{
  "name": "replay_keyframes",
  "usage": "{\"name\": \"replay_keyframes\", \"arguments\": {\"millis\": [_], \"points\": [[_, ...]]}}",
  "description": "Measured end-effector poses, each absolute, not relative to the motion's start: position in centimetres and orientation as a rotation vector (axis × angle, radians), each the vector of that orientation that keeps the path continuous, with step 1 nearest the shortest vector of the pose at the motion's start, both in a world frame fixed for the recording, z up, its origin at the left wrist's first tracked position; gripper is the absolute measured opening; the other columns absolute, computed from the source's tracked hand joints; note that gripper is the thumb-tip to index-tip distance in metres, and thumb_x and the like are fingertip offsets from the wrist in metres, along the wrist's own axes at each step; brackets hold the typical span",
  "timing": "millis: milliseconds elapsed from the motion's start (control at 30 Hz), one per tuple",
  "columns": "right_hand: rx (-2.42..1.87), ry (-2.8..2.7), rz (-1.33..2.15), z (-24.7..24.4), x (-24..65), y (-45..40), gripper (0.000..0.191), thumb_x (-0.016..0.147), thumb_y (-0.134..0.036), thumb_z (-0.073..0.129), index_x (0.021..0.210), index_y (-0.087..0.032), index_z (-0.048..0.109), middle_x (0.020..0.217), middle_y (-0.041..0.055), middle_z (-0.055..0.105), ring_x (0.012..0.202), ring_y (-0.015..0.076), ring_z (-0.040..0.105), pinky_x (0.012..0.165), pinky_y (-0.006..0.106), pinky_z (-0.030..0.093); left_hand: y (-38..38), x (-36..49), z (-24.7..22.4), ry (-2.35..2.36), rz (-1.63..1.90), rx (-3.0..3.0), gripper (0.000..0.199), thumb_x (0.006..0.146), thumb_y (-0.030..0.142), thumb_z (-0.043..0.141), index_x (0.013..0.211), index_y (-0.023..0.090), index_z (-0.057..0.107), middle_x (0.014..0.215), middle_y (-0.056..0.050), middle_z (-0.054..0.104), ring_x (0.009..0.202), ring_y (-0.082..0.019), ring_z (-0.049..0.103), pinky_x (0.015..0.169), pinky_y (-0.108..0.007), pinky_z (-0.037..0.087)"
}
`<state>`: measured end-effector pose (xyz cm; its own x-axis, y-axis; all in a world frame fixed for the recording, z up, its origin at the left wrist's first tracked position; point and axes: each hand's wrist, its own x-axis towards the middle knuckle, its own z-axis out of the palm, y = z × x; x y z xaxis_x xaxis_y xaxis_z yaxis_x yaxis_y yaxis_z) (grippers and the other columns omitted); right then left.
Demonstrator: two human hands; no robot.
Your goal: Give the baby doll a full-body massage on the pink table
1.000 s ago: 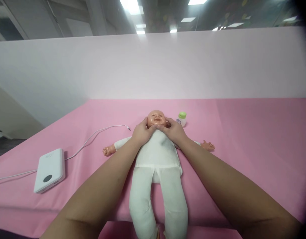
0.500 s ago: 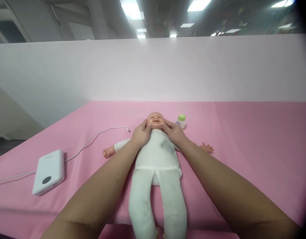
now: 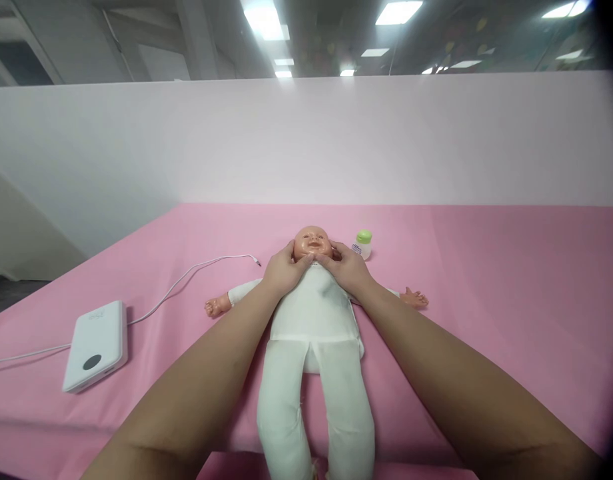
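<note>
A baby doll (image 3: pixel 314 313) with a white cloth body lies on its back, face up, arms spread out to both sides. My left hand (image 3: pixel 284 269) cups the left side of its head, and my right hand (image 3: pixel 350 271) cups the right side. Both thumbs meet under the chin, at the neckline. The other fingers curl round behind the head, mostly hidden. Just beyond my right hand stands a small clear bottle (image 3: pixel 359 249) with a green cap.
The doll lies on a pink-covered table (image 3: pixel 511 300). To the left is a white power bank (image 3: pixel 96 343) with a white cable (image 3: pixel 186 272) reaching towards the doll. A white wall (image 3: pixel 336 140) rises behind the table.
Both thumbs have slid from the doll's cheeks down and inward to below its chin. The hands otherwise stay at the head's sides.
</note>
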<state>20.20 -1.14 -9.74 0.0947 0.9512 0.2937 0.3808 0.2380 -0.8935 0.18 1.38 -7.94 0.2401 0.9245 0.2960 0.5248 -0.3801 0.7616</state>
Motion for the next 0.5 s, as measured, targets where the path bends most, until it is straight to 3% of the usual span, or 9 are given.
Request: {"name": "replay_keyframes", "arguments": {"millis": [333,500], "points": [[-1.250,-1.523,0.702,-9.5,20.6,-1.1,0.050,0.099,-0.064,0.056,0.137,-0.033,0.069,0.135,0.0015,0.071,0.128,0.0261,0.064,0.117,0.045,0.047,2.3,0.1,-9.0,1.326,1.067,1.972,0.052,0.100,0.056,0.049,0.141,0.026,0.062,0.137,-0.008,0.070,0.126,-0.029,0.065,0.112,-0.042,0.046],[-1.281,-1.497,0.673,-9.8,20.7,-0.8,0.052,0.101,-0.065,0.050,0.135,-0.030,0.070,0.140,0.0020,0.068,0.133,0.0252,0.061,0.119,0.045,0.044,2.2,0.1,-8.9,1.306,1.121,1.918,0.056,0.102,0.063,0.040,0.136,0.027,0.065,0.137,-0.007,0.071,0.127,-0.029,0.064,0.112,-0.043,0.046]]}}
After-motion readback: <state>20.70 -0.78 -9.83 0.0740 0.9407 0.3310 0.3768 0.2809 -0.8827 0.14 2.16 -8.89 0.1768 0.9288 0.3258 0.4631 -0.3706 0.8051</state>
